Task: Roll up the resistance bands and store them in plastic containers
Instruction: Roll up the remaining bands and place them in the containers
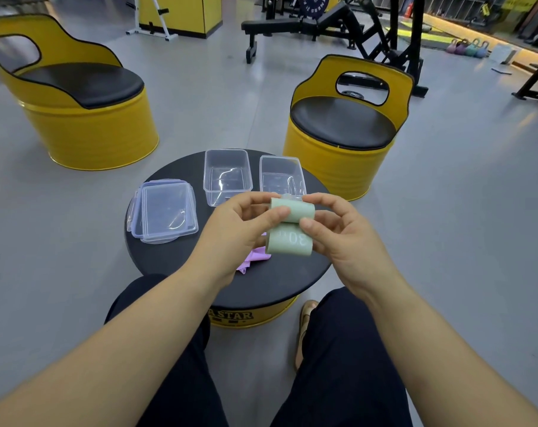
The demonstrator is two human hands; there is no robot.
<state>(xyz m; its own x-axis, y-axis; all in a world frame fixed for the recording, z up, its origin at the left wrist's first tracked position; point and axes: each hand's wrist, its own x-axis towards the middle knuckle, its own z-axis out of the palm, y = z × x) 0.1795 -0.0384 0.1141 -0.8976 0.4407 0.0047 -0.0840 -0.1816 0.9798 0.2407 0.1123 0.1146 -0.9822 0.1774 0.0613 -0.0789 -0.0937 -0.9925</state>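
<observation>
- While I watch through the head camera, both hands meet at centre frame, raised above the bench; I judge this lets the strip turn freely.
- Left hand: thumb and curled fingers pinch the left end of the green resistance band, which keeps the coil from springing open.
- Right hand: clamped on the right end in the same way, thumb on top; the two grips seem to share the winding.
- Green resistance band: only partly rolled, with a tight coil above and a looser fold marked "30" below, not yet wound in.
- Purple band: crumpled on the bench under the hands, probably waiting its turn.
- Left container and right container: uncovered and side by side at the far edge of the bench, just beyond the hands; I can make out no band in either.
- Lids: stacked at the left of the bench, apart from the containers, so the container mouths stay free.
</observation>
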